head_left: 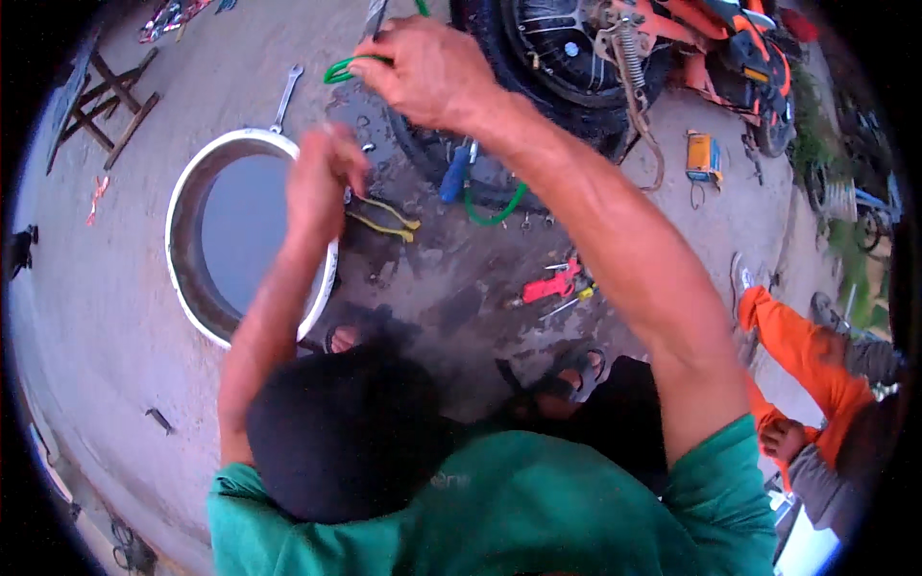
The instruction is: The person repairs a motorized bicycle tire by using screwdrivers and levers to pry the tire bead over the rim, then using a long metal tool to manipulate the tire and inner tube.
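Observation:
My right hand [427, 72] is raised at the top, its fingers closed round a thin green hose [341, 71] bent into a loop. Something grey and flat sticks up beyond those fingers; its kind is not clear. My left hand [322, 182] hovers by the right rim of a round white-edged basin [252, 139] of water, its fingers smeared by motion. Pliers with yellow handles [389, 227] lie just right of it. More green hose [499, 219] curves on the wet ground next to a blue-handled tool [454, 175].
A combination wrench [287, 94] lies at the basin's far edge. Ahead stands an orange motorcycle [672, 43] with its black wheel [557, 58]. A red tool [552, 283], a yellow-blue box [704, 156] and a wooden stand [110, 101] are around. A person in orange trousers [802, 350] sits at right.

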### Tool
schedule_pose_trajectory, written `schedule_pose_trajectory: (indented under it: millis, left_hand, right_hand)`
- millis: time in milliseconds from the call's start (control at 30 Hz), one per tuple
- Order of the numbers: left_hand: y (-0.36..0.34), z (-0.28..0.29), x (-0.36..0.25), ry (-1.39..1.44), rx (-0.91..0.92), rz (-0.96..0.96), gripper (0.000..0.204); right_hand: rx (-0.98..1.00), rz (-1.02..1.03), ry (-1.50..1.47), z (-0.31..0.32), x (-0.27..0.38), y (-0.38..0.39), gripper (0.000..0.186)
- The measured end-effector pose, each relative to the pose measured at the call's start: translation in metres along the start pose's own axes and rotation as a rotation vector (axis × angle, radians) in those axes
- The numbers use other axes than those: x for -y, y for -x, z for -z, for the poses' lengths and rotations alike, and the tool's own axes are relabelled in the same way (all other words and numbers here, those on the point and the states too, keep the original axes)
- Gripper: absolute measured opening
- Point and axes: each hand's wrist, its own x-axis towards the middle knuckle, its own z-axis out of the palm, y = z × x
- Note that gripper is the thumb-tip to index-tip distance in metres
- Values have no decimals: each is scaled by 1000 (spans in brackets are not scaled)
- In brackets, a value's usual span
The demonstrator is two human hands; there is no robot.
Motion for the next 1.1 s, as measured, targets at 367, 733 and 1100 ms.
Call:
schedule_pose_trajectory:
  millis: [367,733,1100]
  left_hand:
    - [106,-75,192,-1367,723,-107,35]
    - [71,-10,93,-434,240,222,16]
    - [1,-18,-6,230,-45,60,16]
  right_hand:
    - [45,3,-56,-9,2,10,35]
    - [233,16,-89,-13,-5,-9,37]
    - [262,-204,-360,-24,-26,7,34]
